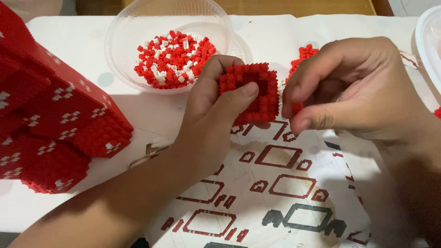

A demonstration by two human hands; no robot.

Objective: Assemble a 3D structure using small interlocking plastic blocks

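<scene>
My left hand grips a small square frame of red micro blocks, thumb across its front, held above the table. My right hand is right beside it, its fingertips pinched on a tiny red block at the frame's right edge. Under both hands lies a printed instruction sheet with red and black block diagrams.
A clear plastic bowl holding several red and white micro blocks stands at the back. A large red block build with white dots fills the left. A small pile of red blocks lies behind my right hand. Another clear container's rim shows far right.
</scene>
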